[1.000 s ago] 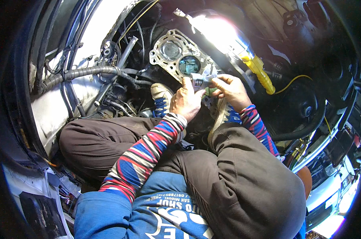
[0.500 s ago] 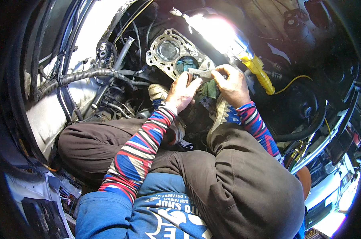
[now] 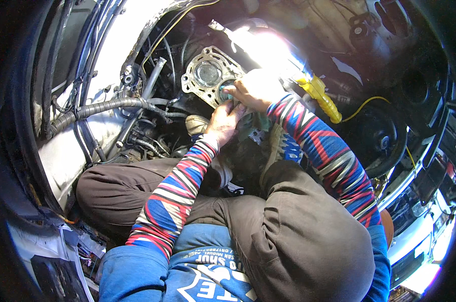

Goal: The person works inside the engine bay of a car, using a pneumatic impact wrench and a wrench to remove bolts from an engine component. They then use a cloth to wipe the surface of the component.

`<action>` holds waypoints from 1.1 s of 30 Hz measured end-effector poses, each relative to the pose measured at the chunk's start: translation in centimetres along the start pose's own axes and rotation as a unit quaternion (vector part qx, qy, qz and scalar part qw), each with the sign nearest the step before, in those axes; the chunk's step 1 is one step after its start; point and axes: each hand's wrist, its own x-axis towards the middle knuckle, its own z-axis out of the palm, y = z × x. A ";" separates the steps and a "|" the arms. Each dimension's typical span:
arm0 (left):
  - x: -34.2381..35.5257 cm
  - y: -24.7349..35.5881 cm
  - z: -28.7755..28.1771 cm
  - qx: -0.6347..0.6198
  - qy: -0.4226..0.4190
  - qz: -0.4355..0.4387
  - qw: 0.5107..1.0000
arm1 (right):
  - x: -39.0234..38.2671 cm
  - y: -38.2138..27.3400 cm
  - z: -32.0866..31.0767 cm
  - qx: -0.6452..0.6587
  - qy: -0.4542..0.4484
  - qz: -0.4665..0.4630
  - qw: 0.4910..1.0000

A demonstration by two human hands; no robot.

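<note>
An engine block (image 3: 195, 83) with a round piston (image 3: 208, 73) in its upper bore lies ahead of me. Over its lower bore, my right hand (image 3: 253, 89) has curled fingers at a bit of blue cloth, whose hold is unclear. My left hand (image 3: 224, 123) is closed just below at the block's edge, its grip mostly hidden. A greenish cloth (image 3: 258, 126) hangs beside and behind my fingers. My shoes (image 3: 287, 146) are under my hands.
A lit work lamp with a yellow handle (image 3: 321, 93) and cord lies right of the block. At left run a ribbed hose (image 3: 104, 104), a metal pipe (image 3: 152, 76) and cables along a white body panel (image 3: 61, 156). My bent knees (image 3: 318, 226) fill the lower middle.
My right hand has moved up and left over the lower bore. My left hand has drawn slightly left and down. The metal adjustable wrench seen between my hands earlier is no longer clearly visible.
</note>
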 end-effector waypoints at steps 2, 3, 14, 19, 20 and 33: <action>-0.1 0.0 0.3 0.056 0.026 -0.009 0.998 | -0.3 0.0 0.2 -0.002 0.038 -0.014 0.999; -0.1 0.0 0.4 0.095 0.044 -0.009 0.994 | -0.4 0.0 0.3 -0.007 0.021 -0.006 1.000; -0.2 0.6 0.9 0.183 0.090 0.032 0.978 | -1.1 0.9 0.4 -0.090 -0.015 -0.095 0.991; 0.0 1.1 0.2 0.214 0.054 0.031 0.975 | -1.4 1.3 1.3 -0.132 -0.048 -0.102 0.985; 0.1 1.1 0.1 0.217 0.052 0.037 0.974 | -1.6 1.4 1.8 -0.160 -0.014 -0.123 0.979; 4.8 3.8 -4.3 0.548 -0.161 0.225 0.789 | -1.8 0.3 3.0 -0.037 0.149 0.054 0.987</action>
